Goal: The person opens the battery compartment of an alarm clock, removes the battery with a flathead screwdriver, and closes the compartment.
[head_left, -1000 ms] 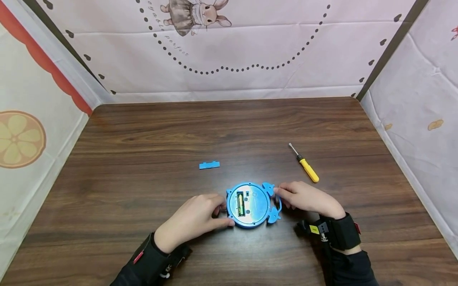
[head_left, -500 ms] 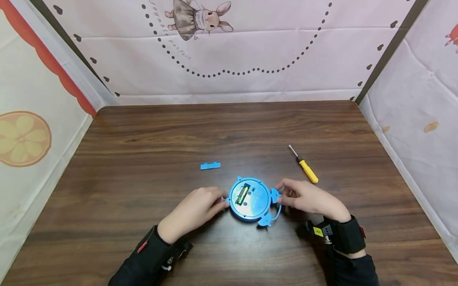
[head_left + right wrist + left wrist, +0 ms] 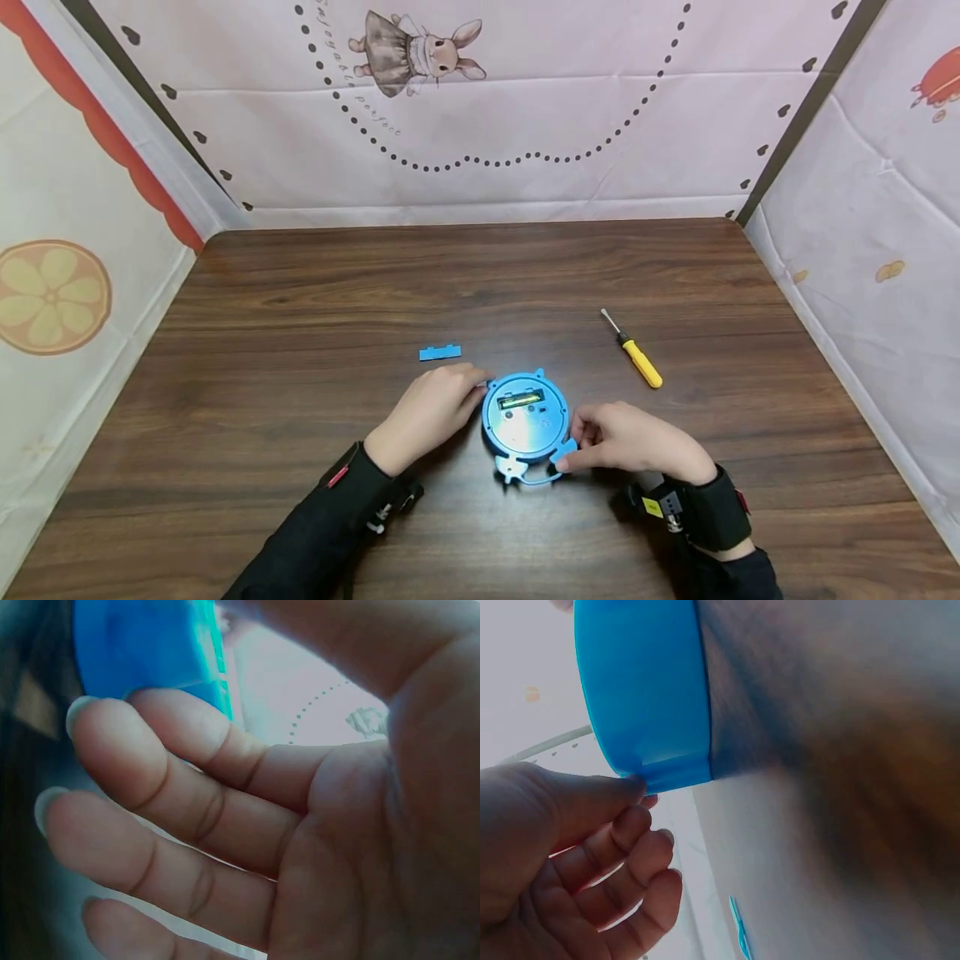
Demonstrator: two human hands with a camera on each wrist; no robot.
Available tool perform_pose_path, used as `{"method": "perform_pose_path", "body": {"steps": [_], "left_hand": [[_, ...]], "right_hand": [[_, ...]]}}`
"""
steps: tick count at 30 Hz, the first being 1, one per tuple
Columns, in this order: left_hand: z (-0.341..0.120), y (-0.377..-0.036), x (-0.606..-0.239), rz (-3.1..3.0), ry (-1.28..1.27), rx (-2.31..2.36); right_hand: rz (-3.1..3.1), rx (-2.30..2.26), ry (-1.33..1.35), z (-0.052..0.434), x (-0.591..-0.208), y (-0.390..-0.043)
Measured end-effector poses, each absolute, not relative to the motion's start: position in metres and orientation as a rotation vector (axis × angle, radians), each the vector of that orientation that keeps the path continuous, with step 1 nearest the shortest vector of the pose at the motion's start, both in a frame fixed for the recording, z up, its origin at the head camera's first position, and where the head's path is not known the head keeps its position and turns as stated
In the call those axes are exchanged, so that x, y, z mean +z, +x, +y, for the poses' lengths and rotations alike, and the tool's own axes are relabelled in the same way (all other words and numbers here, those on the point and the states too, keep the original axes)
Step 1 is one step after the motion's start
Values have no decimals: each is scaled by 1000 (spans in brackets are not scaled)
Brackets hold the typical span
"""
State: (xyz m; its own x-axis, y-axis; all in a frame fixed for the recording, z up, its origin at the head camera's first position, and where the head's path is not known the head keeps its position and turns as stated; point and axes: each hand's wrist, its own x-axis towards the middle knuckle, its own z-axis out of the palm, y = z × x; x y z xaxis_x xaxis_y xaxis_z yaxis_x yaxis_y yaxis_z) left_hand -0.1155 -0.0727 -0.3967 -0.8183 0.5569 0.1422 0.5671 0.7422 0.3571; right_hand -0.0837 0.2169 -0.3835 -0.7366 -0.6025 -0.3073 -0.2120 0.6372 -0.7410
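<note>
A round blue alarm clock (image 3: 525, 433) lies back side up on the wooden table, its handle and two bell-like lobes toward the person. Its battery compartment is uncovered, with a battery (image 3: 521, 400) inside lying crosswise. At the upper left edge, my left hand (image 3: 431, 412) pinches a small foot of the clock between thumb and forefinger; in the left wrist view its other fingers curl below the blue side wall (image 3: 645, 682). My right hand (image 3: 633, 437) grips the lower right lobe, thumb on top. Close by in the right wrist view is the clock's blue side (image 3: 139, 649).
A small blue battery cover (image 3: 440, 352) lies beyond the left hand. Farther right, a screwdriver (image 3: 637, 358) with a yellow handle rests on the table (image 3: 300, 300). Printed white cloth walls (image 3: 487, 192) stand at the back and both sides.
The clock has turned clockwise about a quarter turn, its handle swinging from the right to the near side. My left hand has moved up along the rim; the right has shifted down to the lower lobe.
</note>
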Motion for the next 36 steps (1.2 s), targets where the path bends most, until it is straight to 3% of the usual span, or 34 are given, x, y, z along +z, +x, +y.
{"method": "perform_pose_path", "body": {"steps": [25,36], "left_hand": [[-66,-128,-398,-2942,-843,-703],[-78,-95,-386,-2932,-786,-676]], "right_hand": [[2355,-946,-577,203,-392,-85],[2324,-955,-627,202,-396,-84]]}}
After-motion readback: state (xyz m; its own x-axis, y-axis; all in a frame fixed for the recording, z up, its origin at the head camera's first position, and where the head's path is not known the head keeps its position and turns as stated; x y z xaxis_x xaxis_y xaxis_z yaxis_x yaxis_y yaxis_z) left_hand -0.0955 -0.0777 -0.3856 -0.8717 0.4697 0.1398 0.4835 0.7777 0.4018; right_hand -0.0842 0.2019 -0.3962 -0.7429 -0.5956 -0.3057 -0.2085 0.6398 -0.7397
